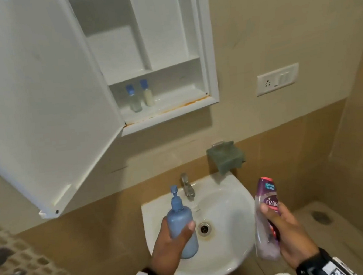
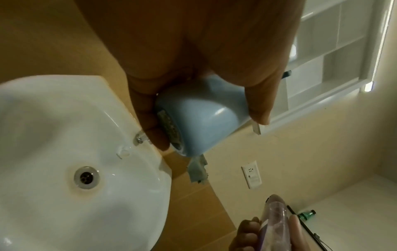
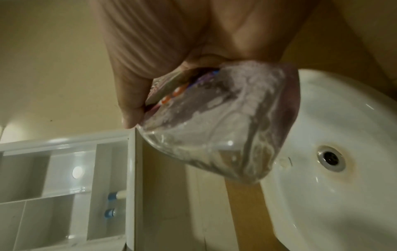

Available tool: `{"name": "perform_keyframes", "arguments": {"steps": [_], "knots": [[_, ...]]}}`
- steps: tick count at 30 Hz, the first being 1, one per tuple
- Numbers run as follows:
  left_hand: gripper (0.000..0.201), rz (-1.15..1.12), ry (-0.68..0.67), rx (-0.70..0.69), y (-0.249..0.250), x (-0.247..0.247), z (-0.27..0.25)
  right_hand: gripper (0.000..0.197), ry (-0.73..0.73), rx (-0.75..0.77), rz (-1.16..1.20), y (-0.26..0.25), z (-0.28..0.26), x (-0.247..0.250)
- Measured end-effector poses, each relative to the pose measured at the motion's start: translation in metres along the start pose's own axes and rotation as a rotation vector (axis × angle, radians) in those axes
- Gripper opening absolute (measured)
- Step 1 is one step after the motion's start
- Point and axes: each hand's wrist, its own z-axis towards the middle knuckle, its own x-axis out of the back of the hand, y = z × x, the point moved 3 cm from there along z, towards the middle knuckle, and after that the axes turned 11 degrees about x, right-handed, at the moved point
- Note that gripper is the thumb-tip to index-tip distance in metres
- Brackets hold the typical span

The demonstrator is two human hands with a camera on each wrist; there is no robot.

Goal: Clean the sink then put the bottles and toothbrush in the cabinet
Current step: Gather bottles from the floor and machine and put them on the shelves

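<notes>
My left hand [image 1: 174, 237] grips a blue pump bottle [image 1: 181, 223] upright over the left side of the white sink [image 1: 228, 217]; the left wrist view shows its rounded base [image 2: 206, 117] between thumb and fingers. My right hand [image 1: 282, 229] holds a clear purple Fiama bottle [image 1: 267, 213] over the sink's right rim, cap up; its see-through base [image 3: 214, 132] fills the right wrist view. The white wall cabinet [image 1: 208, 46] above stands with its door [image 1: 40, 106] swung wide. Two small blue-capped bottles [image 1: 140, 96] stand on its bottom shelf. No toothbrush is in view.
A chrome tap [image 1: 187, 186] stands at the sink's back edge above the drain [image 1: 204, 228]. A green cloth [image 1: 225, 158] hangs on a wall holder right of the tap. A white socket plate [image 1: 278, 79] sits on the wall further right. The cabinet's upper compartments hold nothing.
</notes>
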Motion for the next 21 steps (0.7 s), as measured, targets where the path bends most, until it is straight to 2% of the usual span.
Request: {"name": "perform_keyframes", "arguments": {"steps": [4,10,14,16,18,21], "knots": [[0.042,-0.038,0.025,-0.013,0.008,-0.012,0.023,0.05,0.004,0.004,-0.038,-0.018,0.019,0.013],[0.049,-0.046,0.054,0.043,-0.014,-0.022,0.067,0.056,-0.015,-0.028,-0.123,-0.007,0.062,0.012],[0.063,-0.018,0.089,0.082,-0.038,-0.017,0.098,0.079,-0.029,-0.049,-0.202,0.017,0.102,-0.005],[0.072,0.014,0.107,0.115,-0.055,-0.009,0.113,0.077,-0.058,-0.076,-0.254,0.032,0.119,-0.015],[0.071,0.035,0.11,0.145,-0.07,-0.003,0.122,0.077,-0.099,-0.096,-0.298,0.046,0.132,-0.024],[0.07,0.031,0.134,0.176,-0.09,0.012,0.137,0.096,-0.142,-0.113,-0.387,0.07,0.153,-0.041]]}}
